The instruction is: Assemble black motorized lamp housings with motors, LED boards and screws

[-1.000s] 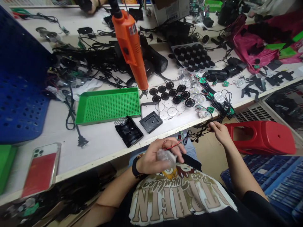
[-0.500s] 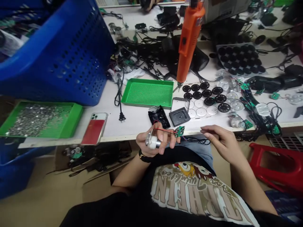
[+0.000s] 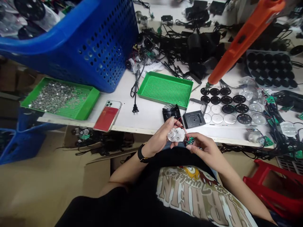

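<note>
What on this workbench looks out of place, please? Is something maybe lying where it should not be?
The smartphone in a red-backed clear case looks out of place: it is not a work part, and it lies at an angle right at the workbench's front edge, where it could get knocked off.

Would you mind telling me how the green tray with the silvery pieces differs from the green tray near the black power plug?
The heaped tray is covered with small silvery pieces, while the other tray shows its bare perforated floor. The first lies beside a phone, the second beside a black power plug. Both are bright green, shallow and rectangular.
</note>
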Motion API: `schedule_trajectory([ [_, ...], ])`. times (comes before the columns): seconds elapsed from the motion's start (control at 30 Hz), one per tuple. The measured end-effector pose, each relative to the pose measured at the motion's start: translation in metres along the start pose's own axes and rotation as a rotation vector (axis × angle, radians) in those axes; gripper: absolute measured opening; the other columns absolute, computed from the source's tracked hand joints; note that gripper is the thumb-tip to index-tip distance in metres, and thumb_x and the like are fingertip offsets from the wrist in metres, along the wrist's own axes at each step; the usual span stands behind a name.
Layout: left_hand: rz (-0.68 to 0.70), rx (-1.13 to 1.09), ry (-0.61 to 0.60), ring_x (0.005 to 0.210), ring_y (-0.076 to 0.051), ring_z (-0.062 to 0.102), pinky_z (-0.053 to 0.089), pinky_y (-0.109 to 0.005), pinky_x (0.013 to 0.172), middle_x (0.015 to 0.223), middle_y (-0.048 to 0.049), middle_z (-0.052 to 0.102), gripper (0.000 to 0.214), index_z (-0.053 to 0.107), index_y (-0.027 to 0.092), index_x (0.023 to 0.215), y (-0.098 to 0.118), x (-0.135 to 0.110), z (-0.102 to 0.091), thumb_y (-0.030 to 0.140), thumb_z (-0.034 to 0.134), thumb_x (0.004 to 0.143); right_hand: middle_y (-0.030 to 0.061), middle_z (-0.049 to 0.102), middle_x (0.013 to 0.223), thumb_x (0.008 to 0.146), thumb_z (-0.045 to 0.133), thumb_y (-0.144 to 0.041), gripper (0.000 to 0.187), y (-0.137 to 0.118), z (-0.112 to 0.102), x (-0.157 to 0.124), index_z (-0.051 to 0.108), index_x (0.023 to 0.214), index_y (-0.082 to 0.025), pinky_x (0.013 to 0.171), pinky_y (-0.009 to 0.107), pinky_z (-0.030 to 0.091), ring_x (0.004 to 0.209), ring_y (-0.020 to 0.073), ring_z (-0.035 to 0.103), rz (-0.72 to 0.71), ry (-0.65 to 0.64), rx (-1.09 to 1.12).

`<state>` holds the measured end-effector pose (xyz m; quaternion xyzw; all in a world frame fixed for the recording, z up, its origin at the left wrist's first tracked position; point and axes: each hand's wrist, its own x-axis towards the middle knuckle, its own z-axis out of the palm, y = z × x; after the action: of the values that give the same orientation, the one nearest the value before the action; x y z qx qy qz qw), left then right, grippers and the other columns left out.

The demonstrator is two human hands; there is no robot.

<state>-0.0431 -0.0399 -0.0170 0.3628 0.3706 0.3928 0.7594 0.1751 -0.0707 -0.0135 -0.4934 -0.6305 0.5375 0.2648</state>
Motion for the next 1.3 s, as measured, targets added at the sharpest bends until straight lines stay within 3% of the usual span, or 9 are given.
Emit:
schedule_trajectory([
  [0.17, -0.081, -0.062, -0.081, 0.054, -0.008, 0.059, 0.044, -0.018, 0.04, 0.091, -0.0025, 0.067, 0.052, 0.052, 0.019, 0.11, 0.006, 0.003, -0.003, 0.07, 0.055, 0.096, 0.0059, 0.075, 0.105, 0.098, 0.064, -0.042, 0.033, 0.008, 0.008, -0.003, 0.067, 0.128, -0.028, 0.08, 0.038, 0.059, 0.083, 0.0204, 0.069, -0.061, 0.075, -0.186],
  [0.3, -0.146, 0.002, -0.139, 0.058, -0.011, 0.062, 0.048, -0.02, 0.047, 0.083, -0.0004, 0.066, 0.037, 0.047, 0.023, 0.114, 0.011, 0.001, -0.002, 0.057, 0.052, 0.103, 0.0111, 0.07, 0.127, 0.098, 0.064, -0.035, 0.037, 0.006, 0.005, -0.002, 0.06, 0.134, -0.029, 0.093, 0.046, 0.059, 0.106, 0.0269, 0.07, -0.221, 0.21, -0.373],
  [0.4, -0.106, 0.186, -0.139, 0.05, -0.01, 0.056, 0.046, -0.02, 0.048, 0.066, 0.0035, 0.06, 0.038, 0.048, 0.022, 0.111, 0.012, 0.011, 0.007, 0.06, 0.048, 0.104, 0.0114, 0.068, 0.129, 0.095, 0.07, -0.036, 0.052, 0.007, -0.003, 0.002, 0.053, 0.143, -0.031, 0.089, 0.044, 0.06, 0.099, 0.0248, 0.069, -0.262, 0.291, -0.398],
  [0.5, -0.02, 0.375, -0.151, 0.047, -0.009, 0.052, 0.042, -0.021, 0.046, 0.067, 0.0036, 0.058, 0.037, 0.053, 0.02, 0.108, 0.009, 0.033, 0.019, 0.057, 0.051, 0.103, 0.0103, 0.069, 0.126, 0.089, 0.077, -0.041, 0.065, 0.014, -0.016, 0.008, 0.05, 0.147, -0.03, 0.082, 0.04, 0.06, 0.088, 0.0218, 0.068, -0.182, 0.342, -0.355],
  [0.7, 0.282, 0.694, 0.106, 0.062, -0.01, 0.059, 0.052, -0.029, 0.063, 0.108, -0.0066, 0.057, 0.015, 0.059, 0.018, 0.108, -0.002, 0.072, 0.038, 0.029, 0.05, 0.103, 0.007, 0.073, 0.107, 0.095, 0.066, -0.037, 0.036, 0.035, -0.047, 0.025, 0.063, 0.128, -0.023, 0.083, 0.037, 0.056, 0.088, 0.0204, 0.067, -0.077, 0.46, -0.343],
  [0.93, 0.468, 0.873, 0.245, 0.092, -0.024, 0.062, 0.051, -0.038, 0.086, 0.1, -0.0082, 0.055, 0.013, 0.055, 0.02, 0.102, -0.011, 0.08, 0.05, 0.013, 0.045, 0.098, 0.0106, 0.073, 0.115, 0.099, 0.061, -0.04, 0.027, 0.038, -0.072, 0.035, 0.068, 0.119, -0.023, 0.095, 0.042, 0.054, 0.106, 0.0266, 0.068, -0.165, 0.461, -0.508],
  [1.0, 0.518, 0.981, 0.31, 0.091, -0.025, 0.06, 0.048, -0.037, 0.082, 0.101, -0.0103, 0.057, 0.011, 0.057, 0.019, 0.101, -0.013, 0.08, 0.053, 0.015, 0.047, 0.099, 0.0115, 0.072, 0.119, 0.099, 0.06, -0.04, 0.027, 0.041, -0.087, 0.031, 0.068, 0.119, -0.023, 0.099, 0.046, 0.051, 0.112, 0.029, 0.065, -0.165, 0.572, -0.627],
  [1.17, 0.512, 1.385, 0.506, 0.061, -0.015, 0.052, 0.031, -0.031, 0.054, 0.111, -0.0112, 0.064, 0.013, 0.063, 0.018, 0.098, -0.01, 0.074, 0.055, 0.024, 0.052, 0.103, 0.0176, 0.068, 0.127, 0.097, 0.061, -0.043, 0.039, 0.064, -0.128, 0.013, 0.067, 0.126, -0.018, 0.103, 0.052, 0.047, 0.118, 0.0348, 0.06, -0.032, 0.803, -0.944],
  [1.3, 0.731, 1.626, 0.529, 0.074, -0.018, 0.065, 0.045, -0.029, 0.058, 0.115, -0.0134, 0.067, 0.016, 0.064, 0.016, 0.112, -0.007, 0.065, 0.062, 0.021, 0.056, 0.1, 0.0214, 0.066, 0.127, 0.094, 0.063, -0.046, 0.049, 0.088, -0.136, 0.006, 0.065, 0.13, -0.012, 0.101, 0.052, 0.048, 0.116, 0.0369, 0.058, 0.119, 0.843, -1.033],
])
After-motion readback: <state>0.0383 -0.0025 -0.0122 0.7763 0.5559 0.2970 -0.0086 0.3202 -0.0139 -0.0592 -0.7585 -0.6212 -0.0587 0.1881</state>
